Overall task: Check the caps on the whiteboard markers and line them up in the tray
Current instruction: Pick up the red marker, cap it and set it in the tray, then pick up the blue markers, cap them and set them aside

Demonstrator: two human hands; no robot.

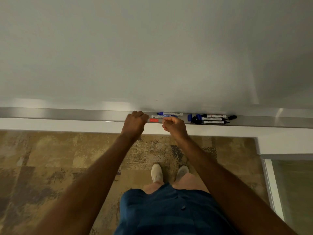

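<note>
A long metal tray (67, 114) runs under the whiteboard (152, 56). A red marker (154, 120) lies level just above the tray's front edge, between my hands. My left hand (135, 123) is a fist closed on its left end. My right hand (175, 127) pinches its right end with curled fingers. Behind it, two blue markers (169, 114) lie in the tray, roughly parallel. Three black markers (213, 119) lie side by side further right, their tips bare. Loose blue and black caps (194, 118) sit at their left end, and one black cap (232, 117) lies at their right.
The white wall ledge (50, 123) runs below the tray. Patterned brown carpet (50, 167) and my two white shoes (157, 173) are beneath. A glass panel with a white frame (274, 192) stands at the lower right.
</note>
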